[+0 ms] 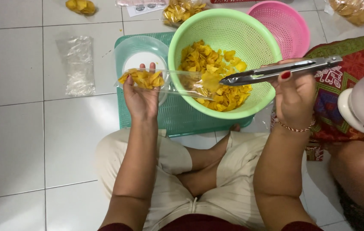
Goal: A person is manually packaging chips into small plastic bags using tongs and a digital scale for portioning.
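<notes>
My left hand [141,100] grips a part-filled clear plastic bag [165,81] of yellow chips, right hand [295,96] clamps closed metal tongs [280,70] at its mouth, green perforated plastic basket [224,32] beyond my fingers still holds plenty.

My left hand [141,96] covered part of the clear bag [165,81] it held. The tongs [276,72] hid some chips in the green colander [190,47]. The pink colander [295,25] sat half behind it. Packed bags [355,9] ran off the top edge, their contents blurred.
</notes>
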